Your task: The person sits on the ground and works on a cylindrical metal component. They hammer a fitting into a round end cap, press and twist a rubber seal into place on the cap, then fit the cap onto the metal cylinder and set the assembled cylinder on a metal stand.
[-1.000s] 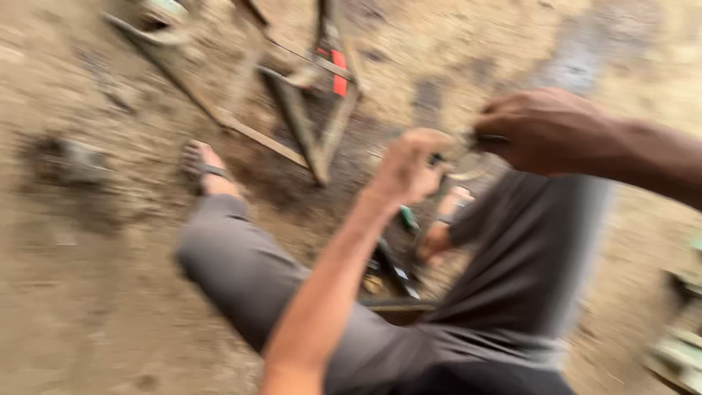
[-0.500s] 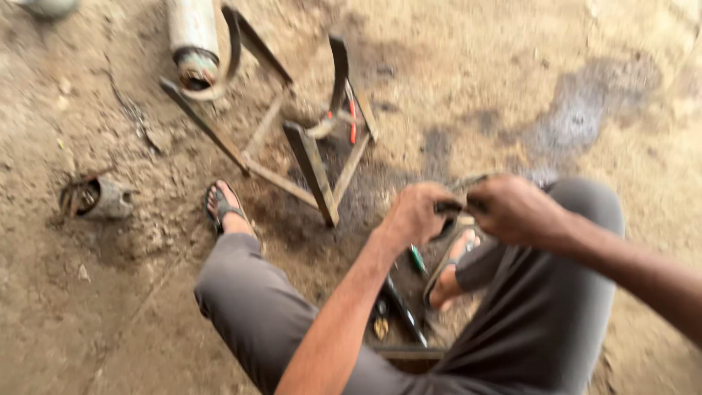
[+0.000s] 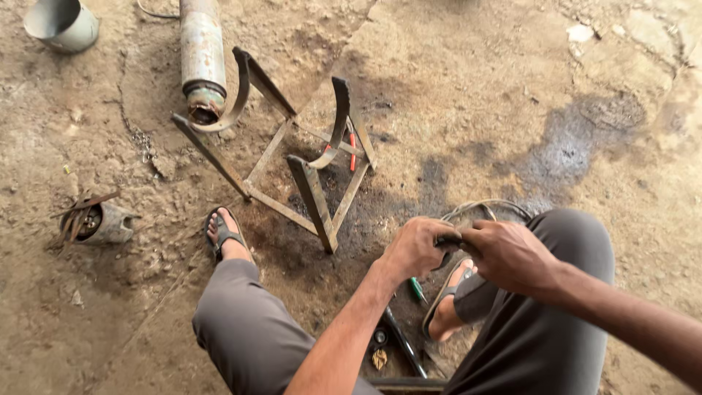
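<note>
Fingers of both hands, left hand (image 3: 415,247) and right hand (image 3: 510,256), pinch a small dark part (image 3: 447,241) between them, while the metal frame (image 3: 307,161) stands untouched on the floor (image 3: 512,95).

The ground (image 3: 512,88) is lying bare: packed dirt with scattered stones and a dark scorched patch (image 3: 578,143) at upper right. A welded steel frame (image 3: 292,157) is standing on it at centre, with curved flat bars rising from its corners. A rusted cylinder (image 3: 202,62) is lying just beyond the frame, its end near one curved bar. A metal can (image 3: 62,25) is sitting at the top left corner. A small rusted fitting (image 3: 99,223) is resting at left, well apart from the frame. Two sandalled feet (image 3: 223,235) are pressing on the dirt below the frame.
</note>
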